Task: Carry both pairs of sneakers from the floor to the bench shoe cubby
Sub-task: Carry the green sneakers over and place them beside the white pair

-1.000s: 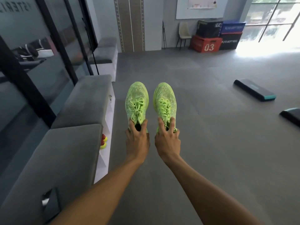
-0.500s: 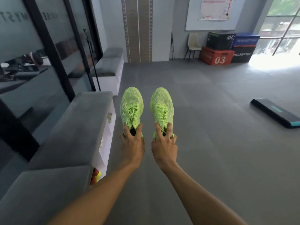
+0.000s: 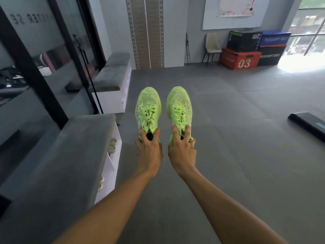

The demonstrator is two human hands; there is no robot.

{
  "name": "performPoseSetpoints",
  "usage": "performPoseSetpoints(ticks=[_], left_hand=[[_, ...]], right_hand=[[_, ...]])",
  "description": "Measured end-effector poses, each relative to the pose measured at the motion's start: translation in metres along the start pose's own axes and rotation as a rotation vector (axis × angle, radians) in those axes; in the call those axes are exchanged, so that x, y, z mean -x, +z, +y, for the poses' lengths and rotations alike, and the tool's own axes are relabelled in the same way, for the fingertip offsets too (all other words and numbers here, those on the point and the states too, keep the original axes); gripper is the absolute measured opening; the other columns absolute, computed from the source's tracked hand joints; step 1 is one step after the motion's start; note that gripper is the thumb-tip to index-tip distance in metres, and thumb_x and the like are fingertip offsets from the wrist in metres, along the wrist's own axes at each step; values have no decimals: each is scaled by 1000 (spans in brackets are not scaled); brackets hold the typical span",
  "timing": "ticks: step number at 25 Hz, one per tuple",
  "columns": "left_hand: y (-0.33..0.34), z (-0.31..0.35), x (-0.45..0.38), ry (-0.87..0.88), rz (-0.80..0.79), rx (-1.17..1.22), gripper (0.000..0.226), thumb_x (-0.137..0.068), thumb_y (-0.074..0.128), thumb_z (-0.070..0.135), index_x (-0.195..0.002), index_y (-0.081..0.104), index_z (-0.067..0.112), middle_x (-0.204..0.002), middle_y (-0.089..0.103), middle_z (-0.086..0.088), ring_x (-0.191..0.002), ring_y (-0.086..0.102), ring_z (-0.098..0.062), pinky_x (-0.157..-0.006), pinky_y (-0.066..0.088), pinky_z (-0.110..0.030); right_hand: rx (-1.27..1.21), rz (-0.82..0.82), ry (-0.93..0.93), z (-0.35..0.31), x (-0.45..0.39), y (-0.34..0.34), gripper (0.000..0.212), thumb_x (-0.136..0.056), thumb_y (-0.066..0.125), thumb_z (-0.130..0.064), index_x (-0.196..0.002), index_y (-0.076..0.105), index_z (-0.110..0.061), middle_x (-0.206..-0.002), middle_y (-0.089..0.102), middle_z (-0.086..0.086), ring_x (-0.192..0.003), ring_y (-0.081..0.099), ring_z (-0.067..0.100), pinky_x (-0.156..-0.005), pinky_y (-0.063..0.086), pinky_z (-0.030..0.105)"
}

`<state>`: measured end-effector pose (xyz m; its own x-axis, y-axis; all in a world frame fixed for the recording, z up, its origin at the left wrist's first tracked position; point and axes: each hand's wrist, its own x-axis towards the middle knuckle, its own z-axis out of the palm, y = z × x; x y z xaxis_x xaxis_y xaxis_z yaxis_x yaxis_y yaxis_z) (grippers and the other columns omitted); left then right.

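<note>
Two neon-green sneakers hanging in air above grey floor (image 3: 228, 155), one in each hand, toes pointing to 12 o'clock, long axes parallel. Left hand (image 3: 149, 152) pinching collar of left sneaker (image 3: 147, 110), thumb and fingers spread around heel opening. Right hand (image 3: 182, 152) pinching collar of right sneaker (image 3: 179, 106) in same manner. Bench shoe cubby (image 3: 112, 155) lying at 9 o'clock from hands, left hand nearer; pale shoes (image 3: 112, 143) already sitting inside. Judgement: toes probably needing turn toward 9 o'clock before insertion.
</note>
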<state>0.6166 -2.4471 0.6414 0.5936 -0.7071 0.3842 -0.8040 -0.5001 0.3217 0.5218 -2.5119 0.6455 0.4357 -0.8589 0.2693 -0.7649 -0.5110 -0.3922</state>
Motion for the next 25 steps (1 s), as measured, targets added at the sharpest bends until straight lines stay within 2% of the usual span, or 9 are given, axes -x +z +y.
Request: performPoseSetpoints(ticks=[11,15,21,25], left_hand=[[123,-98,-336,-139,10,-47,60,-95,60,26,-147,32,34,-152,15,-22,-123,35,-43,-77,55,-53],[165,-128,-473,-93,-8,-69,60,-96,60,25,-149,32,34,-153,15,-23,-122,36,-43,-83,52,-52],[255,-130,-665,2,-35,-42,60,-94,61,28,-148,35,30,-153,18,-25,-122,42,-45,-86,53,-51],[310,-125,-784,-26,-16,-39,60,-93,63,26,-147,38,28,-153,21,-26,-121,44,-44,-86,54,-50]], right_hand=[[-8,-53,-81,-72,-336,143,71,-98,54,-25,-154,12,-41,-164,4,12,-127,39,47,-70,55,50],[-5,-43,-24,-97,-459,187,72,-98,53,-26,-155,12,-42,-165,3,11,-128,39,46,-69,54,46],[-3,-30,0,-95,-652,253,75,-97,56,-23,-155,12,-40,-165,3,13,-131,36,47,-69,56,48],[-18,-37,-23,-91,-796,291,79,-97,58,-22,-156,9,-39,-165,2,14,-129,37,46,-70,55,47]])
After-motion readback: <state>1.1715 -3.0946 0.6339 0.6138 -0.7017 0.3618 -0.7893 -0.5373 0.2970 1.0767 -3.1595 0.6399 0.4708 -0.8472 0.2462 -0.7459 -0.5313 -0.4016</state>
